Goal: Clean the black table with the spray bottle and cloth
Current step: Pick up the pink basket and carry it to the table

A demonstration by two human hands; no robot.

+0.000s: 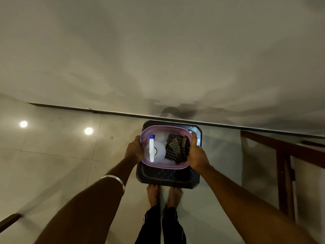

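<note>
Head view, looking straight down.

- Table (168, 178): small, black, square with clipped corners, glossy top; stands on a pale tiled floor (70, 155) close to a white wall (158, 50).
- Basket (165, 166): pink, oval, slatted sides; sits over the far half of the table. Whether it rests on the top or is held just above cannot be told.
- Bottle (155, 150): translucent white spray bottle with white trigger head and blue nozzle; stands upright in the left part of the basket.
- Cloth (178, 147): dark checked, crumpled; lies in the right part of the basket, beside the bottle.
- Left hand (134, 149): grips the basket's left rim, fingers curled around the edge. A metal bangle (114, 180) sits on the forearm.
- Right hand (197, 155): grips the basket's right rim, thumb over the top edge, fingers wrapped beneath.
- Feet (163, 194): bare, side by side at the table's near edge; dark trousers below them.
- Wooden frame (284, 164): reddish-brown, at right, apart from the table.
- Two bright light reflections (88, 131) on the floor at left.
</note>
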